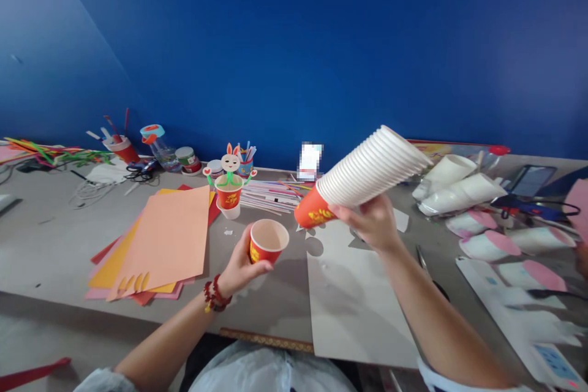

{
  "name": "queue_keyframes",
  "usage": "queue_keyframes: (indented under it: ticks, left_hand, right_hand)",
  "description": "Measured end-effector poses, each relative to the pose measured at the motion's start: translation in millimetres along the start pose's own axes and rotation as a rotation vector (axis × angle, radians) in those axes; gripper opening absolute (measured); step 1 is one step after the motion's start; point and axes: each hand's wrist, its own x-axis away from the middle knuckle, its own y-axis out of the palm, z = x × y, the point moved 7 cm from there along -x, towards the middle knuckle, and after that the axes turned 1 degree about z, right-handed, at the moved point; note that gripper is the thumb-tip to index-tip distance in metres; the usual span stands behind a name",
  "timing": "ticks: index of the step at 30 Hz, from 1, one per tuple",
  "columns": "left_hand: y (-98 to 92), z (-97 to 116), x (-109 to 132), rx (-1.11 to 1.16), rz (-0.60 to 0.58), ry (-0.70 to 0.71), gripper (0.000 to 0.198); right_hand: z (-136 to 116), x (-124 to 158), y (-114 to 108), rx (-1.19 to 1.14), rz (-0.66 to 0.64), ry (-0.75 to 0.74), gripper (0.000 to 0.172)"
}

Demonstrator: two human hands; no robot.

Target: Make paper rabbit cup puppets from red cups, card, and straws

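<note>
My left hand point(239, 266) is wrapped round a single red paper cup point(267, 245) with yellow print, held with its mouth up above the table. In my right hand point(372, 220) is a long stack of paper cups point(367, 171), gripped from below. The stack tilts, its white rims up to the right and the red outermost cup end down to the left. Behind my left hand stands a paper-cup rabbit figure point(228, 196) with green arms and a white rabbit head. Under my right arm lies a white sheet point(353, 300).
Coloured paper sheets point(169, 233) lie at the left. Thin paper strips point(271, 196) sit behind the cups. At the right are bagged white cups point(459, 187), cups with pink ends point(489, 245) and scissors point(425, 263). A water bottle point(160, 147) and a pen cup point(123, 148) stand back left.
</note>
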Motion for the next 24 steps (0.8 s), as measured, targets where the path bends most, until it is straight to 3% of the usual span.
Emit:
queue_keyframes:
  ticks: [2,5,9,12,18,24]
  left_hand:
    - [-4.3,-5,-1,0.026,0.010,-0.012,0.068]
    - [-4.1,-13,-3,-0.033,-0.004,0.003,0.066]
    - [-7.7,-22,-6,-0.121,0.022,0.036,0.068]
    - [-13.1,-27,-8,-0.125,0.037,0.016,0.066]
    - [-18.3,-32,-12,-0.162,0.030,0.021,0.068]
    - [-27.4,-33,-19,-0.217,0.097,0.017,0.063]
  right_hand:
    - [14,-24,17,0.086,0.049,0.005,0.042]
    - [49,-64,68,0.179,0.035,0.086,0.065]
    - [88,-106,143,0.343,-0.046,0.166,0.062]
    - [103,-122,178,0.372,-0.048,0.161,0.063]
    - [134,-126,215,0.421,-0.146,0.173,0.067]
    - [142,-122,223,0.440,-0.237,0.128,0.083]
